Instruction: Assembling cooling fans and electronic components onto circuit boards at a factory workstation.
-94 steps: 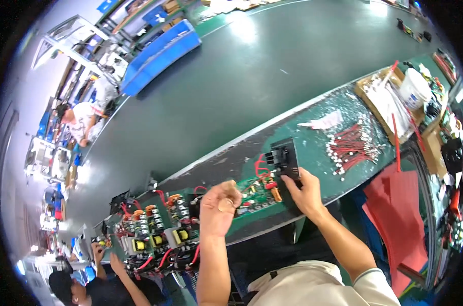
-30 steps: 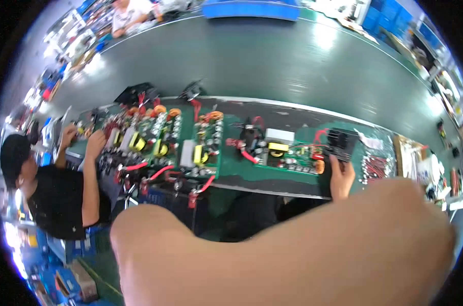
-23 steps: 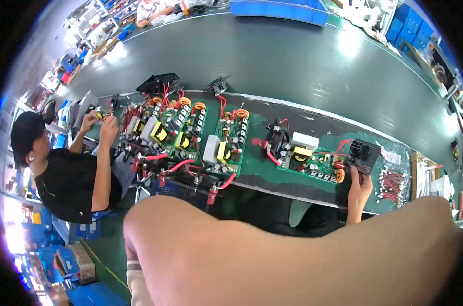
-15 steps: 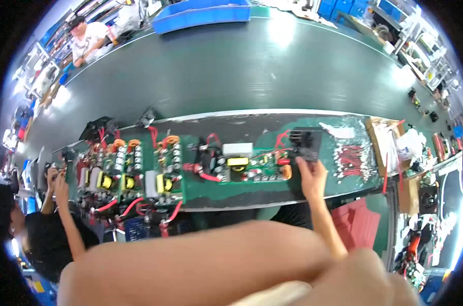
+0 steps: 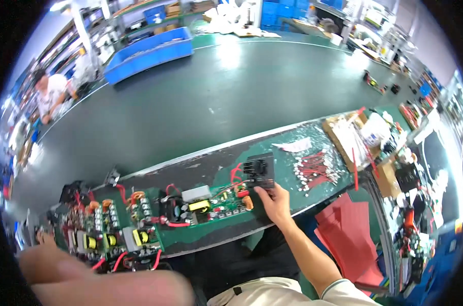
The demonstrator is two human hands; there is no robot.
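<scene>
My right hand (image 5: 275, 204) is closed on the lower edge of a black plastic end panel (image 5: 262, 166), which stands at the right end of a green circuit board (image 5: 218, 210). Red wires (image 5: 235, 174) run by the panel's left side. The board carries a yellow transformer, a grey metal block, a copper coil and a black fan at its left end. Close to the camera at the lower left is a large blurred patch of skin, my left hand (image 5: 109, 285); its fingers are too smeared to read, and it covers part of the bench.
More populated boards (image 5: 106, 224) stand in a row at left, beside a co-worker's hand (image 5: 46, 237). Red wires with white connectors (image 5: 315, 171) lie to the right, before a cardboard box (image 5: 338, 137). Red sheets (image 5: 346, 229) sit below. Beyond runs a wide dark belt (image 5: 231, 97) with a blue bin (image 5: 150, 55).
The view has swung rightward and tilted, so the bench appears slanted. The blurred arm across the bottom has shifted to the lower left. My right hand still holds the black panel.
</scene>
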